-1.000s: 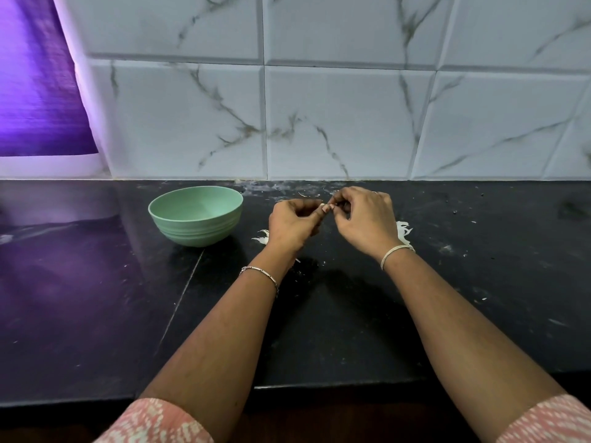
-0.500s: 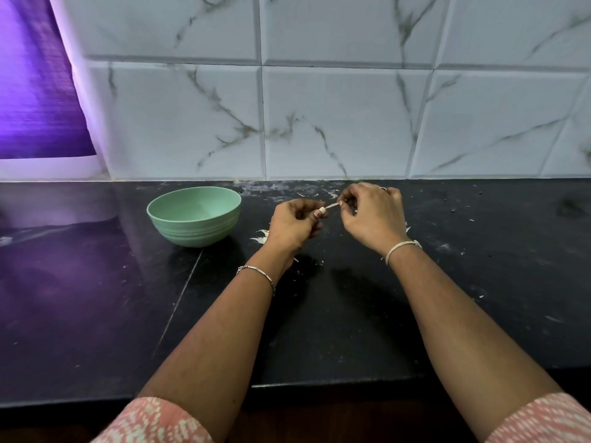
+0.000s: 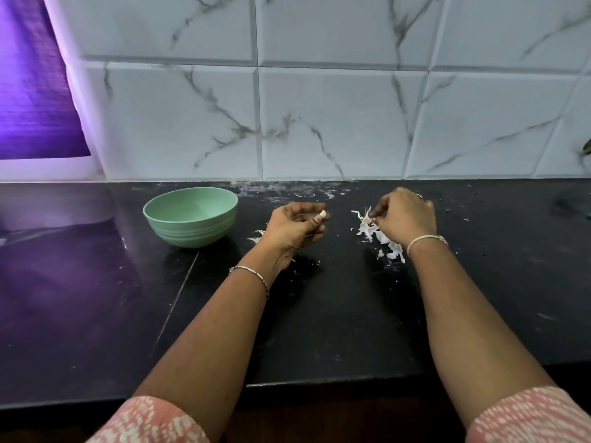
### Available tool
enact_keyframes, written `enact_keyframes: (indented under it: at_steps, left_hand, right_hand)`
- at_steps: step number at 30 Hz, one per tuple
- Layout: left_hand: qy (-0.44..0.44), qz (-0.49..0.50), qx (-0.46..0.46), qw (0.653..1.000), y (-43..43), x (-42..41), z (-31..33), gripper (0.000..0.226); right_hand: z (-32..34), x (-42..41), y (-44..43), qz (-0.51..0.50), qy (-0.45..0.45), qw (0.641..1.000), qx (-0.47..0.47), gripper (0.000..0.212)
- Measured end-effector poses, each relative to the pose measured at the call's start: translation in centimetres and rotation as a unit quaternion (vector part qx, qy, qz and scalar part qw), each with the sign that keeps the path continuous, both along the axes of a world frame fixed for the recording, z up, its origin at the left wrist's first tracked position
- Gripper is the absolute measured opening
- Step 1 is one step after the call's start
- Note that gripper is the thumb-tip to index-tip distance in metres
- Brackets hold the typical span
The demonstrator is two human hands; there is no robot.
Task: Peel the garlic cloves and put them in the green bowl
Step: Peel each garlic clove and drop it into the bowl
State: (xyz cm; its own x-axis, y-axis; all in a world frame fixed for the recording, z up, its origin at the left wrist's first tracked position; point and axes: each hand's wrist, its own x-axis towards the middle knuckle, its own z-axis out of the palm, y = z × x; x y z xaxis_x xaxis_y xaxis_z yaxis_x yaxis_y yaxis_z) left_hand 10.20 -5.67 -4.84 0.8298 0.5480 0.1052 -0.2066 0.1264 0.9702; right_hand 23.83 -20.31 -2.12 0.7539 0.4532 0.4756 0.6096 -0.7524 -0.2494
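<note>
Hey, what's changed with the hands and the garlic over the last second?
The hands, joined over the clove a second ago, have parted. The right hand swung right with the pulled-off skin to the pile of skins; whether it still pinches it is unclear. The left hand keeps pinching the garlic clove. The green bowl has not moved.

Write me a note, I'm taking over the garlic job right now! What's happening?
Left hand: pinches a garlic clove that looks peeled.
Right hand: pinches garlic skin at the skin pile on the counter.
Green bowl: on the counter, left of the left hand; no cloves show inside.
Done: this clove looks peeled.
Left: put it in the bowl.
</note>
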Motion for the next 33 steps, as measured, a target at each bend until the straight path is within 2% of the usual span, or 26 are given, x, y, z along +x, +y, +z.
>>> enact_keyframes:
  at_steps: [3,7,9,11,13,22,26,33]
  left_hand:
    - [0.007,-0.001,0.014,1.000,-0.2,0.0,0.0,0.015]
    - [0.010,0.018,0.064,0.998,-0.5,0.0,0.1,0.017]
    - [0.003,0.037,0.100,0.994,-0.5,0.2,0.1,0.018]
    - [-0.001,0.070,0.153,0.986,-0.4,0.4,-0.1,0.018]
    - [0.002,0.101,0.195,0.976,-0.3,0.4,-0.1,0.019]
    - [0.002,0.150,0.285,0.947,-0.4,0.4,0.1,0.017]
    - [0.022,0.185,0.338,0.922,-0.4,0.4,0.1,0.015]
    - [0.037,0.194,0.351,0.915,-0.2,0.6,0.0,0.017]
  right_hand:
    - [-0.3,-0.2,0.1,0.019,0.002,1.000,0.003,0.018]
    - [-0.2,-0.2,0.8,0.098,0.060,0.988,0.101,0.020]
    - [-0.1,-1.2,1.9,0.172,0.151,0.959,0.169,0.014]
    - [0.0,-2.6,2.7,0.233,0.271,0.906,0.228,0.009]
    - [0.0,-3.3,3.0,0.261,0.339,0.868,0.251,0.010]
    - [0.0,-3.5,2.9,0.245,0.355,0.856,0.286,0.002]
    - [0.0,-3.5,3.0,0.243,0.351,0.852,0.303,0.004]
    - [-0.1,-4.0,3.1,0.238,0.333,0.856,0.314,0.007]
